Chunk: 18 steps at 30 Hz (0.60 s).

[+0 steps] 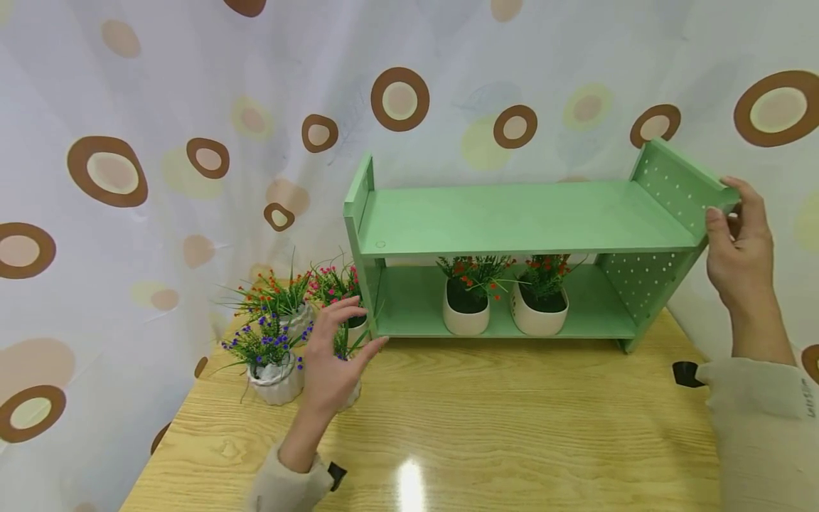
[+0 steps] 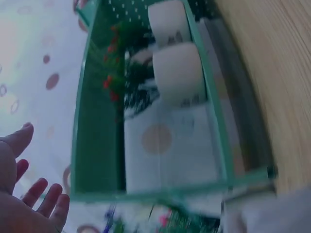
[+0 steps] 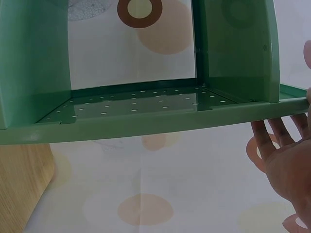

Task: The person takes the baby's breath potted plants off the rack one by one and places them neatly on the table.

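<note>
A green two-tier shelf (image 1: 512, 217) with perforated side panels stands on the wooden table. My right hand (image 1: 739, 256) grips the upper front corner of its right panel, thumb on the inner side; in the right wrist view its fingers (image 3: 279, 131) reach behind the panel edge. My left hand (image 1: 329, 373) is raised near the shelf's left front post, thumb and fingers spread apart and holding nothing. On the lower tier are two white pots with red-flowered plants, a left pot (image 1: 466, 320) and a right pot (image 1: 540, 320). The left wrist view is blurred.
Several white pots cluster left of the shelf: a blue-flowered one (image 1: 276, 384), an orange-flowered one (image 1: 299, 323) and a pink-flowered one (image 1: 358, 333). Another pot (image 1: 352, 400) is mostly hidden behind my left hand. A patterned curtain (image 1: 256, 85) hangs behind the table (image 1: 512, 427).
</note>
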Each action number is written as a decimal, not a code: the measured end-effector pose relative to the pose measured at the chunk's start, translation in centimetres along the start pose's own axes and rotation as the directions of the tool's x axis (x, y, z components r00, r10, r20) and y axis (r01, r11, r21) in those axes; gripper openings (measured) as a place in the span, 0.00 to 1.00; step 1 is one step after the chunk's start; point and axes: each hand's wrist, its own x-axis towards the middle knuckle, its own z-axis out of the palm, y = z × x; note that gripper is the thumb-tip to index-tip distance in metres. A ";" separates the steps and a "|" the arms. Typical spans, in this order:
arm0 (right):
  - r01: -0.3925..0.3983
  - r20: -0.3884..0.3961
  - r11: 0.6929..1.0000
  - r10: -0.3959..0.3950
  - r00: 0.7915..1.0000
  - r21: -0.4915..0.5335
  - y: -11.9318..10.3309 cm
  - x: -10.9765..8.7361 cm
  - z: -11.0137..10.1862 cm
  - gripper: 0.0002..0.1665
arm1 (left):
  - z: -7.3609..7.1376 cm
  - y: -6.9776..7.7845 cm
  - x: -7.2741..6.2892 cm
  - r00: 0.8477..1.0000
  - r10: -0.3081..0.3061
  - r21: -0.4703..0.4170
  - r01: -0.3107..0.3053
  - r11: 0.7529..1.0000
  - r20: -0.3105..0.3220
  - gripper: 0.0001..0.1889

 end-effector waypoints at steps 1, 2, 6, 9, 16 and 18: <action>0.003 -0.002 1.000 -0.003 1.000 -0.002 0.0 0.0 0.0 0.29 | 1.1 0.1 0.2 1.000 -0.011 -0.018 0.012 1.000 0.026 0.26; 0.005 -0.003 1.000 -0.005 1.000 -0.002 0.1 0.0 -0.1 0.29 | 2.3 0.2 0.4 0.999 -0.020 -0.031 0.022 0.999 0.049 0.25; 0.009 -0.009 1.000 -0.009 1.000 -0.008 0.1 0.1 -0.1 0.28 | 6.2 0.1 1.0 0.988 -0.071 -0.101 0.085 0.991 0.140 0.24; 0.008 -0.014 1.000 -0.008 1.000 -0.013 0.1 0.1 -0.2 0.28 | 8.8 -0.4 1.4 0.973 -0.110 -0.138 0.140 0.981 0.203 0.24; 0.001 -0.017 1.000 -0.001 1.000 -0.009 -0.1 0.2 -0.2 0.28 | 13.4 -1.8 2.2 0.924 -0.241 -0.115 0.285 0.952 0.297 0.27; -0.002 -0.011 1.000 0.002 1.000 -0.002 -0.1 0.2 -0.1 0.28 | 14.3 -2.2 2.3 0.913 -0.272 -0.108 0.316 0.943 0.303 0.27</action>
